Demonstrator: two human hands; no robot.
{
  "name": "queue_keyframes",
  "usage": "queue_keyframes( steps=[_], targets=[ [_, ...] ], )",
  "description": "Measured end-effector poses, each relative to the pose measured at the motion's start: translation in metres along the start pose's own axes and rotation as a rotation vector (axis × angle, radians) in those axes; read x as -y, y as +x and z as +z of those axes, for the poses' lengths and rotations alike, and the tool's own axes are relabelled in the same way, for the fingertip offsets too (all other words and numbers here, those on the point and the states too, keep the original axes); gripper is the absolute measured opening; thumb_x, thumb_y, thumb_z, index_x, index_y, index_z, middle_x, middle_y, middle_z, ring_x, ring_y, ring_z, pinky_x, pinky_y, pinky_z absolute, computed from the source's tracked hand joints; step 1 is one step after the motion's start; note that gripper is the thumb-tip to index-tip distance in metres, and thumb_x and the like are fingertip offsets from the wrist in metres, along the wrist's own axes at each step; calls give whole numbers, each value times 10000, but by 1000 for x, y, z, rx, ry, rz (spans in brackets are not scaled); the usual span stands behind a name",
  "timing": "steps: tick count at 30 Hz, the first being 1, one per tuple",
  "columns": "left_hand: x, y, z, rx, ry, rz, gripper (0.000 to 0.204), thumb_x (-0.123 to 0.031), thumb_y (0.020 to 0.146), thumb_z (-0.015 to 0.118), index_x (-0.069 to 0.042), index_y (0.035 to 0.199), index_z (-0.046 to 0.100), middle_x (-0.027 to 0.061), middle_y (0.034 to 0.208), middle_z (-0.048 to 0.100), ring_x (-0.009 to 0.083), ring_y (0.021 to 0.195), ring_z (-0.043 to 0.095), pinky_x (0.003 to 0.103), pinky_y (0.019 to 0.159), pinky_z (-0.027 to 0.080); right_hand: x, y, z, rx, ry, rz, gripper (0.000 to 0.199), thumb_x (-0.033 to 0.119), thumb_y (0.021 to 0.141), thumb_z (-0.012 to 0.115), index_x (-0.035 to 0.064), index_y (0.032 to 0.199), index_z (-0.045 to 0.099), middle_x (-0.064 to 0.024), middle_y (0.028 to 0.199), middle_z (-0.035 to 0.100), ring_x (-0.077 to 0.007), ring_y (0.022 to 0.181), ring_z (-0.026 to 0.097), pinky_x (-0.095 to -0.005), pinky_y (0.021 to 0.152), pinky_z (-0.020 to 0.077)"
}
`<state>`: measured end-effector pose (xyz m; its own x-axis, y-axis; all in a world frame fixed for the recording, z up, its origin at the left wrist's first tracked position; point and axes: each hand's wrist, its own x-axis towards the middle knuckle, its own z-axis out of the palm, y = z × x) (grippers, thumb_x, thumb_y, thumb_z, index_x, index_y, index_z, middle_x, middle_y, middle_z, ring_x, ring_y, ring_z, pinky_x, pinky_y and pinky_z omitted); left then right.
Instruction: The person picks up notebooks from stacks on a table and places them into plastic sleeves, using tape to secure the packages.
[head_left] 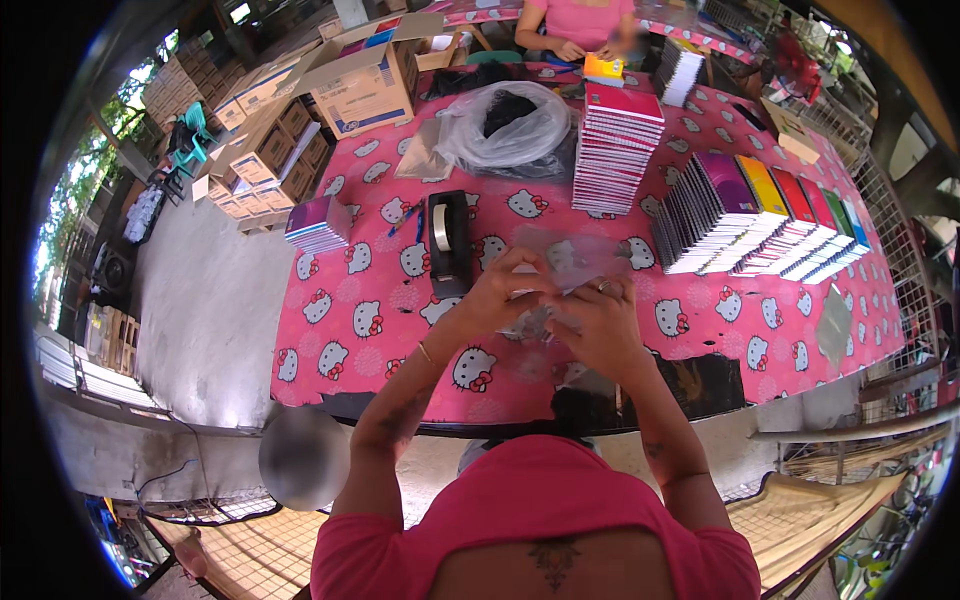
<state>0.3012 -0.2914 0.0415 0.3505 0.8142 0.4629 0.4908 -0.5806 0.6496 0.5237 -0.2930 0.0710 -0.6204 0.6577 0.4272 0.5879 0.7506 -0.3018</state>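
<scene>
Over the near middle of the table, both my hands pinch a clear plastic bag (572,250), thin and see-through, with the pink cloth showing through it. My left hand (503,292) has its fingers bent at the bag's edge. Close beside it, my right hand (606,322), wearing a ring, has its fingers curled on the same plastic. Part of the bag hangs below the hands. Just left of my left hand stands a black tape dispenser (450,262) with a roll of tape. Pens (405,220) lie beyond it.
Spiral notebooks stand in a tall red-topped stack (618,150) ahead and in coloured rows (722,215) at right. A small notebook stack (318,224) sits at left. Plastic bags (508,130) and a cardboard box (365,90) lie farther back. Across the table, another person (578,25) handles a yellow notebook (604,68).
</scene>
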Motion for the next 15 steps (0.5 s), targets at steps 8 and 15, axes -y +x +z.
queue_keyframes(
  steps=[8,15],
  targets=[
    [5,16,18,-50,89,157,225,-78,721,807,-182,918,778,77,1381,500,308,1286,445,443,1063,353,-83,-54,30,-90,675,168,606,255,594,910,159,1142,670,-92,1198,579,-324,1101,554,-437,944,406],
    [10,29,53,-40,336,165,161,-181,756,787,-186,914,755,124,1475,413,408,1379,345,533,1113,304,-87,-50,64,-47,505,-172,526,244,633,889,138,1121,722,-177,1524,361,-396,1321,456,-478,1053,414]
  ],
)
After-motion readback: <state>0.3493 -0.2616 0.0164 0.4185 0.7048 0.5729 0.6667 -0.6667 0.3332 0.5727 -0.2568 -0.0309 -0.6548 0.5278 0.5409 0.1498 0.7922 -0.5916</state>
